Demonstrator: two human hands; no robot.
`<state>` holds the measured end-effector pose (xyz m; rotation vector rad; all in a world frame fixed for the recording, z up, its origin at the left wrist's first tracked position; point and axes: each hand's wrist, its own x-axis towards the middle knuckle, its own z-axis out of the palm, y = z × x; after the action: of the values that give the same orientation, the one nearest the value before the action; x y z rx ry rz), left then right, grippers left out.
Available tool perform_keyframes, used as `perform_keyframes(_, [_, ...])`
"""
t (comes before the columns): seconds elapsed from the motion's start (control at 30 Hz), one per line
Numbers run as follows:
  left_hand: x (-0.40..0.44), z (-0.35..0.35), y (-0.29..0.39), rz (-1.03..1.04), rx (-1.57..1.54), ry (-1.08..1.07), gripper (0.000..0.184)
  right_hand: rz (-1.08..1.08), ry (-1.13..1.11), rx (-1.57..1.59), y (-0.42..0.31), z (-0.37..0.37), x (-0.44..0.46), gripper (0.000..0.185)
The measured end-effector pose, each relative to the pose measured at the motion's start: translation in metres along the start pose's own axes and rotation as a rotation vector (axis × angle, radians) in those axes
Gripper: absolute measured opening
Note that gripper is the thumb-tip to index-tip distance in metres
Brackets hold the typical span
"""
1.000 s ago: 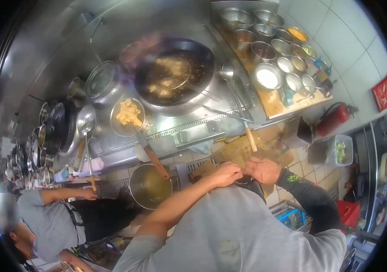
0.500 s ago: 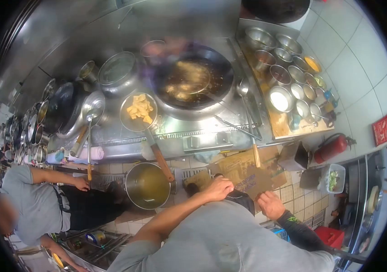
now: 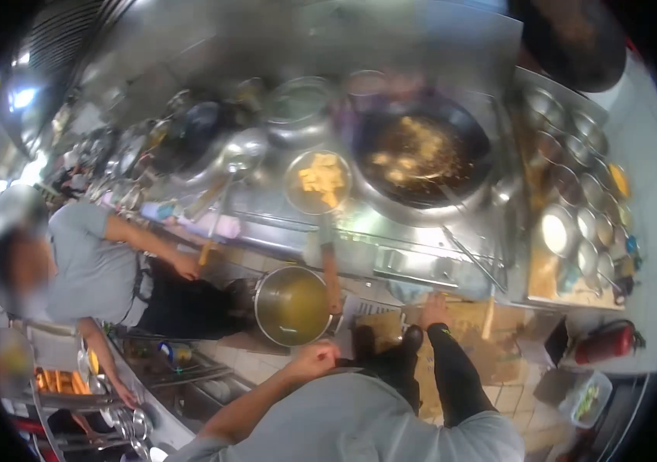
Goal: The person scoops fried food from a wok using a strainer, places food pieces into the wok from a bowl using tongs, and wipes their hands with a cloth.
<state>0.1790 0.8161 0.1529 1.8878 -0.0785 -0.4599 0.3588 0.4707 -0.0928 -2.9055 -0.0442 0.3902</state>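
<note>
My left hand (image 3: pixel 316 359) is held near my waist, its fingers curled in; whether it holds anything is too blurred to tell. My right hand (image 3: pixel 434 309), at the end of a black sleeve, reaches to the stove's front edge beside a pale cloth (image 3: pixel 413 291). Above it, food fries in dark oil in a large wok (image 3: pixel 471 146). A strainer with yellow pieces (image 3: pixel 322 179) rests left of the wok, its wooden handle hanging over the front edge. A large pot of yellowish liquid (image 3: pixel 291 306) stands just beyond my left hand.
A co-worker in a grey shirt (image 3: pixel 86 250) stands at the left, one hand near a ladle handle (image 3: pixel 206 252). Metal bowls (image 3: pixel 558 231) crowd the right-hand board. A red fire extinguisher (image 3: pixel 604 343) and a plastic tub (image 3: pixel 586 400) are at the lower right.
The view has swung left, so the stove appears farther right. My hands have come apart; my right hand has moved forward to the stove's front edge, while my left stays near my waist.
</note>
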Motion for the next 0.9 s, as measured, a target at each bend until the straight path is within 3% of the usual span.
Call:
perform_keyframes(0.03, [-0.014, -0.005, -0.008, -0.014, 0.021, 0.024, 0.006, -0.027, -0.003, 0.022, -0.008, 0.003, 0.008, 0.06])
perform_keyframes(0.1, [-0.038, -0.012, -0.025, -0.167, -0.217, 0.196, 0.008, 0.183, -0.113, -0.015, -0.015, 0.008, 0.014, 0.066])
perform_keyframes(0.27, [-0.059, -0.019, -0.044, -0.347, -0.229, 0.326, 0.013, 0.041, -0.113, -0.213, 0.004, 0.028, 0.019, 0.074])
perform_keyframes(0.53, [0.016, -0.023, -0.049, -0.395, -0.486, 0.383, 0.036, -0.006, -0.187, -0.248, 0.017, 0.02, 0.031, 0.081])
perform_keyframes(0.6, [0.047, -0.024, -0.036, -0.511, -0.822, 0.499, 0.045, -0.005, -0.296, -0.113, 0.02, 0.009, 0.033, 0.087])
perform_keyframes(0.67, [0.078, -0.019, -0.093, -0.255, -0.678, 0.384, 0.05, 0.005, -0.352, -0.073, 0.03, 0.007, 0.03, 0.09])
perform_keyframes(0.7, [0.089, -0.018, -0.081, -0.249, -0.701, 0.379, 0.05, 0.025, -0.501, 0.008, 0.036, 0.016, 0.031, 0.084])
perform_keyframes(0.73, [0.108, -0.026, -0.059, -0.356, -1.011, 0.343, 0.049, 0.046, -0.644, 0.09, 0.042, 0.015, 0.029, 0.079])
perform_keyframes(0.77, [0.124, -0.035, -0.044, -0.457, -1.317, 0.294, 0.049, 0.049, -0.631, 0.068, 0.043, 0.0, 0.02, 0.079])
perform_keyframes(0.83, [0.137, -0.044, -0.029, -0.432, -1.342, 0.261, 0.044, -0.155, -0.682, 0.347, 0.049, -0.02, -0.017, 0.061])
perform_keyframes(0.9, [0.14, -0.044, -0.024, -0.415, -1.36, 0.212, 0.035, -0.213, -0.692, 0.466, 0.1, -0.001, -0.044, 0.054])
